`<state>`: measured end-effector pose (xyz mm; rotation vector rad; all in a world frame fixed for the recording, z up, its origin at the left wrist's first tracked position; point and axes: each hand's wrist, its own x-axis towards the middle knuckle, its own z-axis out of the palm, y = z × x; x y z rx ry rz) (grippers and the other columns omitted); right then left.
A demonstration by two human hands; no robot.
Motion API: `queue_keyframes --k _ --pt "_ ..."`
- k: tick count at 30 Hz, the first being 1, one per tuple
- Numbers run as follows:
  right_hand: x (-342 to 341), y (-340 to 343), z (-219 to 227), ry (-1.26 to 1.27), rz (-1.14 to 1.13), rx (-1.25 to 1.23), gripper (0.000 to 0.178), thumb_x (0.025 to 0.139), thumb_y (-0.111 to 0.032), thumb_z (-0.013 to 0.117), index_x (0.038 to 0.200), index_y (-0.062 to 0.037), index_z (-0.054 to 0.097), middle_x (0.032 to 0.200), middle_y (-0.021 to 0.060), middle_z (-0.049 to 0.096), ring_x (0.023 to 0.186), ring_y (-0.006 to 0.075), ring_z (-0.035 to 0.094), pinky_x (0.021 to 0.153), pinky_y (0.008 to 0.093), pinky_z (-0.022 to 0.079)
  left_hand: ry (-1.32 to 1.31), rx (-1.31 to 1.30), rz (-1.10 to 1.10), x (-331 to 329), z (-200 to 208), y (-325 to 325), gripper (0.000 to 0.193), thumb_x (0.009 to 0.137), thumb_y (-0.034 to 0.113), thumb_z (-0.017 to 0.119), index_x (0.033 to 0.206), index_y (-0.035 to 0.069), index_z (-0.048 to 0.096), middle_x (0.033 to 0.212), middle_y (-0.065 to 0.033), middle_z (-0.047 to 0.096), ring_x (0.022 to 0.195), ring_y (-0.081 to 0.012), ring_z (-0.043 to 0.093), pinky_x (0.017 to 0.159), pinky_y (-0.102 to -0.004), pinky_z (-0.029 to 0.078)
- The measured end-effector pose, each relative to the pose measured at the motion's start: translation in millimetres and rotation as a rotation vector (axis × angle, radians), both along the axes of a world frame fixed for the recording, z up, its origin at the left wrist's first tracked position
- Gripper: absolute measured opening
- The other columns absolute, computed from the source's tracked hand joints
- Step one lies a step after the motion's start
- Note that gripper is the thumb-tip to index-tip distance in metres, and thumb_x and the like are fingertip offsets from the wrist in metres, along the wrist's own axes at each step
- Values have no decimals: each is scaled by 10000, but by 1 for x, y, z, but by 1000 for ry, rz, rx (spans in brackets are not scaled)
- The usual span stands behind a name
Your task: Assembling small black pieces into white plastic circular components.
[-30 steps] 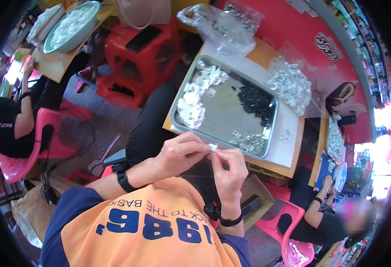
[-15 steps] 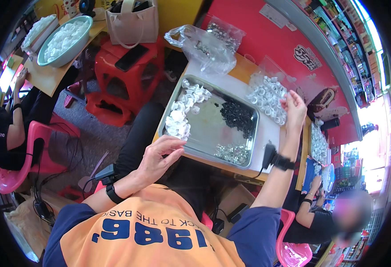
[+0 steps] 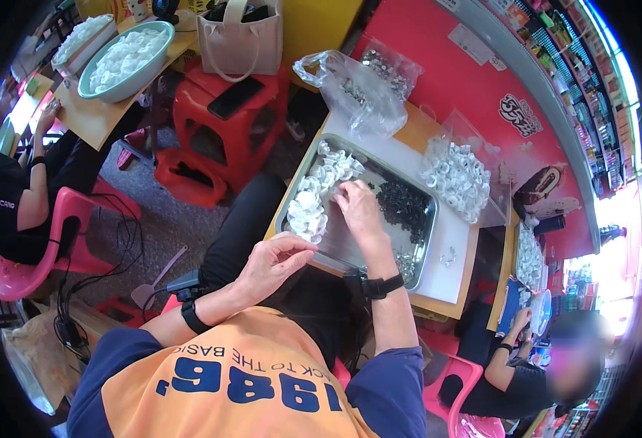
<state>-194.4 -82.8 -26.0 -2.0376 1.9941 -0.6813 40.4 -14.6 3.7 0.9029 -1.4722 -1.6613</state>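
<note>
Over the middle of a metal tray [image 3: 433,220], my right hand [image 3: 360,212] has its fingers curled together beside a row of white plastic pieces [image 3: 308,210]. Whatever its fingertips may hold is too small to see. My left hand [image 3: 276,264] is at the tray's near left corner, thumb and fingers drawn together in a pinch, with nothing I can make out between them. Small black parts [image 3: 407,209] lie in a heap on the tray's right side. Clear small parts [image 3: 409,264] sit in its near right corner, partly behind my right wrist.
White ring-shaped pieces [image 3: 458,177] lie right of the tray, near clear bags of metallic parts [image 3: 387,67]. To the left are a red stool [image 3: 203,124] with a phone [image 3: 236,98] and a green basin [image 3: 166,38]. Co-workers sit at both sides.
My right hand has moved left from the white rings beyond the tray to above the tray's middle. My left hand stays at the near corner. The whole view has shifted slightly.
</note>
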Motion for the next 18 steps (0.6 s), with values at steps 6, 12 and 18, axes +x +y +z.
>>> queue_keyframes --k 6,12,18 --pt "0 40 41 -753 -65 316 259 877 -155 672 1080 4 657 838 64 658 751 166 617 713 264 494 77 99 23 2 3 -10 179 912 77 645 1049 -34 678 932 -65 641 854 -112 627 779 -232 526" --pt "22 101 60 -1433 -99 501 212 942 -151 619 1076 8 660 857 1 647 733 74 573 689 212 486 140 3 22 -16 19 -18 206 875 43 682 1068 -28 668 910 -54 639 868 -109 637 765 -229 543" --pt "52 130 51 -1409 -183 210 196 900 -47 656 1085 14 630 926 34 667 769 88 628 719 218 526 100 109 -32 -18 11 -10 148 853 62 717 937 -46 659 924 -37 632 784 -81 640 718 -197 528"
